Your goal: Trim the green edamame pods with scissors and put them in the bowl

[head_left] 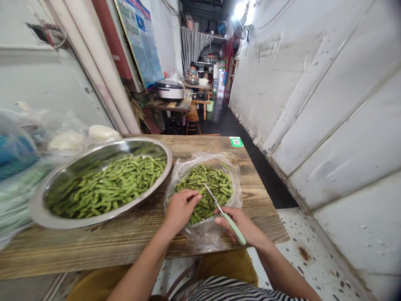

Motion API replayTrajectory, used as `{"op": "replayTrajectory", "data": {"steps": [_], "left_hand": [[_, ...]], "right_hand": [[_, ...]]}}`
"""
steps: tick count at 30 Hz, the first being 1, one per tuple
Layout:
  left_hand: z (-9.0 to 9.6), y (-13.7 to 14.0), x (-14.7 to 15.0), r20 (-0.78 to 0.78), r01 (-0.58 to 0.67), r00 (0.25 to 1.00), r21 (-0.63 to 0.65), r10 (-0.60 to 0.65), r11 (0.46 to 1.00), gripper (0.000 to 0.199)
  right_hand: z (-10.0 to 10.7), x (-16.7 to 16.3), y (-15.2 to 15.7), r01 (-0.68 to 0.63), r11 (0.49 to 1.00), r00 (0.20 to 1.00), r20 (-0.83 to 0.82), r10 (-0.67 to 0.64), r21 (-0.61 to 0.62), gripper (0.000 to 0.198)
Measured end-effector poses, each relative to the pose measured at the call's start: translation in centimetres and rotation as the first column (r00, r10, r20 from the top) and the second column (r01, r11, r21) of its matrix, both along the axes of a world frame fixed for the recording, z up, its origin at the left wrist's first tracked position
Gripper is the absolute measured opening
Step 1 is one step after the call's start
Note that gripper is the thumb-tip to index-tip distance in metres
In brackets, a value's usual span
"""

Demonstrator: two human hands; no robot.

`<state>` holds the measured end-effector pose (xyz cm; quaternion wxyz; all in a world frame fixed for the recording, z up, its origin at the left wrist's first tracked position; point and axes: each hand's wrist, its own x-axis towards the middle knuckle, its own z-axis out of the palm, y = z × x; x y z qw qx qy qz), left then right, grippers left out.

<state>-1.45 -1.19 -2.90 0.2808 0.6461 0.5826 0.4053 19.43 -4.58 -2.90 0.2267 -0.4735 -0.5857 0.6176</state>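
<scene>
My right hand [236, 225] is closed around a pair of scissors [233, 228] with pale green handles and metal blades pointing up and to the left. Thumb and fingers of my left hand [181, 209] pinch a green edamame pod close to the blade tips. Both hands are over a clear plastic bag [235, 184], opened wide and full of edamame pods [216, 177]. To the left stands a large metal basin [169, 156], also holding many green pods [125, 179].
The wooden table [260, 196] carries a green QR code card [236, 141] at its far right corner. Plastic bags [19, 196] crowd the left end. Beyond are a second table with a white and black cooker [169, 90], a stool, and a person [192, 71] seated far back.
</scene>
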Motion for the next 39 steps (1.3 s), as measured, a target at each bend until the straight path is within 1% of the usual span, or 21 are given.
{"op": "replayTrajectory", "data": {"steps": [4, 8, 10, 12, 14, 17, 20, 22, 25, 28, 33, 37, 39], "left_hand": [[-0.5, 0.1, -0.1, 0.008, 0.000, 1.000, -0.039, 0.000, 0.999, 0.023], [-0.5, 0.2, -0.2, 0.035, -0.002, 0.999, -0.065, 0.004, 0.998, 0.024], [-0.2, 0.2, -0.2, 0.068, -0.037, 0.997, -0.063, 0.041, 0.997, 0.024], [0.3, 0.3, -0.2, 0.151, -0.099, 0.983, -0.054, 0.106, 0.994, 0.023], [0.7, 0.3, -0.2, 0.282, -0.140, 0.948, -0.055, 0.149, 0.989, 0.024], [0.9, 0.2, 0.1, 0.476, -0.155, 0.863, -0.067, 0.168, 0.986, 0.025], [0.6, 0.1, 0.5, 0.577, -0.210, 0.791, -0.054, 0.202, 0.976, 0.026], [0.3, 0.0, 0.6, 0.590, -0.249, 0.774, -0.048, 0.229, 0.967, 0.025], [0.0, -0.2, 0.8, 0.555, -0.271, 0.790, -0.064, 0.260, 0.960, 0.024], [-0.1, -0.4, 1.0, 0.523, -0.235, 0.816, -0.088, 0.246, 0.968, 0.025], [-0.4, -0.5, 0.9, 0.502, -0.198, 0.832, -0.127, 0.235, 0.972, 0.027], [-0.7, -0.4, 1.0, 0.493, -0.187, 0.837, -0.154, 0.239, 0.970, 0.028], [-0.6, -0.3, 1.1, 0.517, -0.185, 0.823, -0.146, 0.234, 0.972, 0.027]], "right_hand": [[-0.1, 0.0, 0.0, 0.033, 0.999, 0.999, 0.029, -0.034, 0.021, 0.041], [-0.4, -0.1, 0.1, 0.064, 0.998, 0.997, 0.031, -0.064, 0.016, 0.037], [-0.5, 0.0, 0.1, 0.080, 0.997, 0.997, 0.012, -0.080, -0.008, 0.039], [-0.6, 0.0, 0.0, 0.087, 0.995, 0.995, -0.038, -0.089, -0.040, 0.044], [-0.4, 0.1, -0.2, 0.057, 0.997, 0.992, -0.109, -0.063, -0.059, 0.049], [0.2, 0.0, -0.7, -0.051, 0.998, 0.979, -0.197, 0.042, -0.036, 0.053], [0.7, -0.2, -1.1, -0.100, 0.995, 0.974, -0.205, 0.095, -0.014, 0.052], [0.8, -0.3, -1.1, -0.106, 0.994, 0.977, -0.187, 0.100, -0.018, 0.051], [0.5, -0.6, -1.0, -0.115, 0.993, 0.978, -0.177, 0.109, -0.025, 0.048], [0.0, -0.8, -0.8, -0.109, 0.993, 0.978, -0.184, 0.100, -0.037, 0.047], [-0.4, -1.2, -0.7, -0.067, 0.995, 0.982, -0.180, 0.054, -0.068, 0.042], [-0.2, -1.4, -0.6, -0.024, 0.996, 0.991, -0.131, 0.012, -0.087, 0.041], [-0.4, -1.2, -0.5, -0.005, 0.997, 0.992, -0.129, -0.006, -0.083, 0.041]]}}
